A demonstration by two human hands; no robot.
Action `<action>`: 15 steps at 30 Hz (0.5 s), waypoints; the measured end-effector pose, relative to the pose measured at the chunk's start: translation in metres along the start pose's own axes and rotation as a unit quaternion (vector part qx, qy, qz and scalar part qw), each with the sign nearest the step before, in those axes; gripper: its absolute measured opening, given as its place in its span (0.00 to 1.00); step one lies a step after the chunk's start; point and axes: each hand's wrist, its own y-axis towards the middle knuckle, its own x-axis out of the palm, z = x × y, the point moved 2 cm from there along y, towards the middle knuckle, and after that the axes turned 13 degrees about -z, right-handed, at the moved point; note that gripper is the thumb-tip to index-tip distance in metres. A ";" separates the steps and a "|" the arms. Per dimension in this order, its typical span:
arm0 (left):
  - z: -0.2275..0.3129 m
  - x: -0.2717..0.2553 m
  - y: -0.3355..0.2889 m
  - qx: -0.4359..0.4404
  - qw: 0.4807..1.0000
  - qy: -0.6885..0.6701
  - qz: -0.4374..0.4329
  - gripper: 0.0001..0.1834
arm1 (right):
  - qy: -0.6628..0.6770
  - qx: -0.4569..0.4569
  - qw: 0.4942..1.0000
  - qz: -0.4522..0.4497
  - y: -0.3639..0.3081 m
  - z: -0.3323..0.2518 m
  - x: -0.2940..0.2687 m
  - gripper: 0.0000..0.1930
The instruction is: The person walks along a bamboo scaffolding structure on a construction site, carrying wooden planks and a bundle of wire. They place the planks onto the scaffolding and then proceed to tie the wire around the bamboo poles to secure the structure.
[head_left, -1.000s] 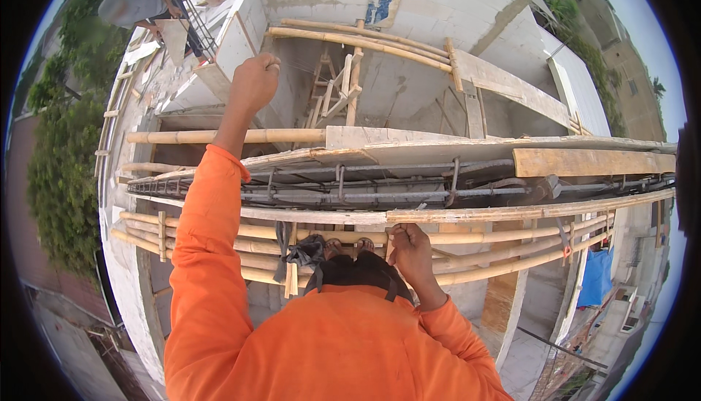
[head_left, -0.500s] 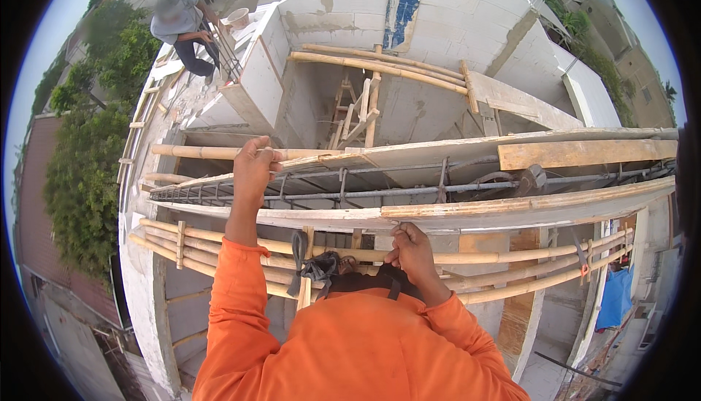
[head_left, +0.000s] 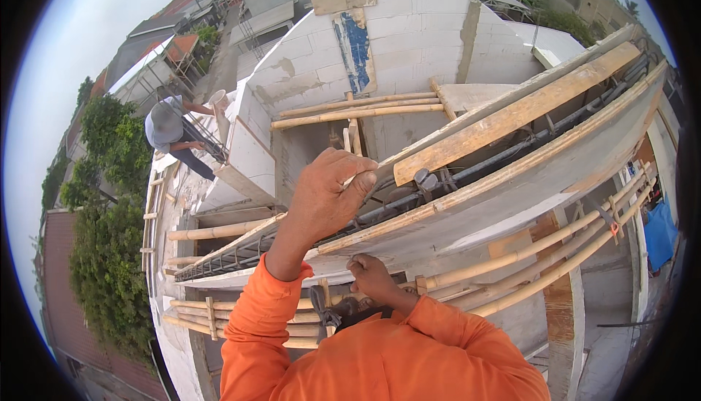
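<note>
My left hand point(head_left: 327, 195) is raised over the long formwork trough, its thumb and fingers pinched together beside the top edge of the far board point(head_left: 482, 116). What lies in the pinch is too small to make out. Lower down, my right hand point(head_left: 374, 281) is curled closed against or just in front of the near board point(head_left: 467, 218); its fingertips are partly hidden. Between the boards runs a steel rebar cage point(head_left: 467, 175). A short wooden plank point(head_left: 511, 120) lies along the far board, with a dark metal piece point(head_left: 426, 180) at its near end.
Bamboo poles point(head_left: 504, 256) run in front of my body, a dark cloth strip point(head_left: 325, 310) tied on them. Deep openings lie below. Beyond stands a white block wall point(head_left: 416, 29) with more bamboo point(head_left: 365, 111). At far left, a co-worker point(head_left: 171, 131) bends beside upright rebar.
The view has turned and moved right along the trough, so the boards now slant upward to the right. My left hand appears nearer and further right; my right hand has shifted lower and left.
</note>
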 end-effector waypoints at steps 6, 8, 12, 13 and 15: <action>0.051 0.044 0.123 0.045 0.983 0.101 -0.145 0.24 | -0.018 -0.015 0.999 -0.024 0.000 -0.001 0.000 0.11; 0.059 0.052 0.138 0.049 0.971 0.152 -0.178 0.24 | -0.086 -0.072 0.994 -0.010 0.006 0.008 -0.004 0.10; 0.064 0.065 0.149 0.025 0.963 0.179 -0.199 0.17 | -0.147 -0.131 0.981 0.006 0.009 0.025 -0.006 0.10; 0.060 0.066 0.148 0.013 0.965 0.181 -0.190 0.15 | -0.122 -0.105 0.987 0.003 0.009 0.021 -0.006 0.10; 0.052 0.055 0.142 0.035 0.979 0.152 -0.129 0.13 | -0.055 -0.040 0.998 -0.006 0.004 0.005 -0.001 0.11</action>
